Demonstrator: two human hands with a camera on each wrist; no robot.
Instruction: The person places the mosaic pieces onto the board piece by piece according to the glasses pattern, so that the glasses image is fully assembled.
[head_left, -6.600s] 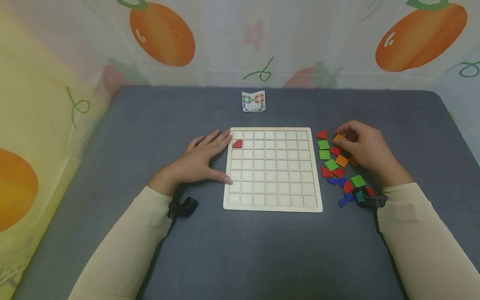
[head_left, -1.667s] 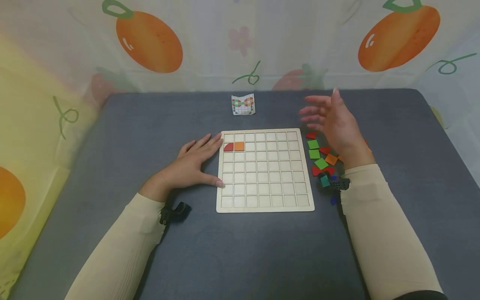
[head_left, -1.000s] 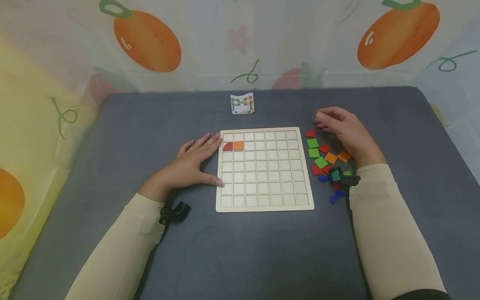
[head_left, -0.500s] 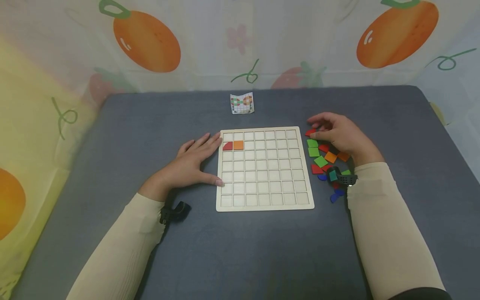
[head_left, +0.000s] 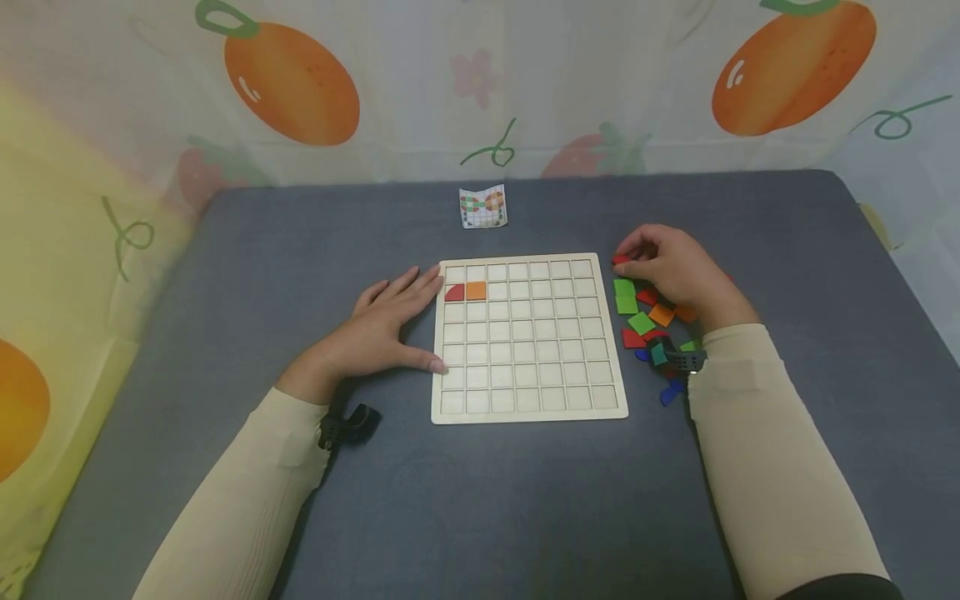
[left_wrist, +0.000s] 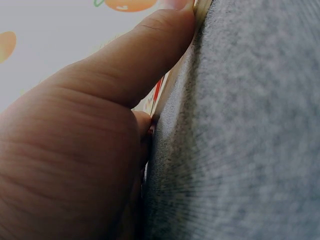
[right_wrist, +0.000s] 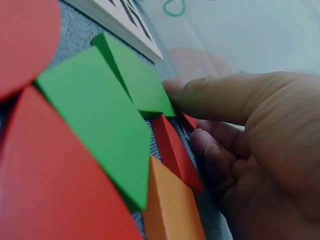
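Note:
A pale wooden grid board (head_left: 525, 354) lies on the table, holding a red quarter-circle tile (head_left: 455, 292) and an orange square tile (head_left: 476, 291) side by side in its second row. My left hand (head_left: 378, 340) rests at the board's left edge, fingers spread, thumb touching the rim; its wrist view shows the thumb (left_wrist: 145, 52) against the edge. Beyond the board's right side, my right hand (head_left: 678, 271) pinches a small red tile (head_left: 620, 259) between thumb and fingers. In the right wrist view that red tile (right_wrist: 188, 121) is mostly hidden by the fingers.
Loose green tiles (head_left: 626, 297), orange tiles (head_left: 661, 315), red tiles (head_left: 633, 338) and blue tiles (head_left: 670, 392) lie right of the board, partly under my right forearm. A small pattern card (head_left: 483, 207) lies behind the board. A patterned curtain (head_left: 420, 83) hangs behind the table.
The orange tile, earlier in my right hand, now sits in the board beside the red one. My right hand has come back to the loose tiles and taken hold of the farthest red one.

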